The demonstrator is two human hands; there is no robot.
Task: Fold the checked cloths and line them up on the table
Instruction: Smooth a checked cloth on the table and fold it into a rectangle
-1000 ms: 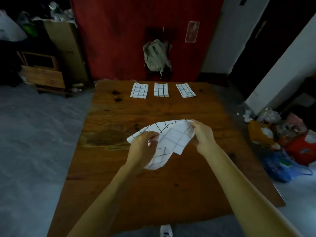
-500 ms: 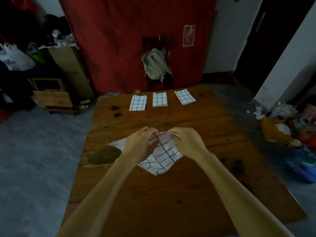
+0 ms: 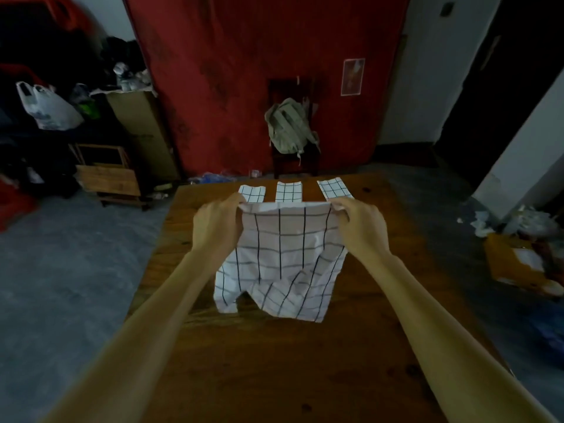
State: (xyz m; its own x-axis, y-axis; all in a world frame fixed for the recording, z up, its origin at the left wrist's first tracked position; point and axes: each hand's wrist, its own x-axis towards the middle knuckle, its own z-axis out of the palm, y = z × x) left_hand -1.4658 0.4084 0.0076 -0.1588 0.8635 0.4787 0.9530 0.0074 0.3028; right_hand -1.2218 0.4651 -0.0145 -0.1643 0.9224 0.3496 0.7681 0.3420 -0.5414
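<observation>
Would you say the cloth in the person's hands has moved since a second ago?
Yes. The held cloth has been lifted and spread; its top edge now overlaps the row of three folded cloths, where wood showed between them before.

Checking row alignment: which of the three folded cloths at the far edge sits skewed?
The rightmost folded cloth, nearest the right hand: its edges slant, while the middle cloth and left cloth lie squarer.

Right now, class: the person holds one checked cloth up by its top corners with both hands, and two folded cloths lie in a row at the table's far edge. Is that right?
Not quite. The head view shows three folded cloths in the row, not two. The rest stands: the left hand and right hand hold the checked cloth up by its top corners.
</observation>
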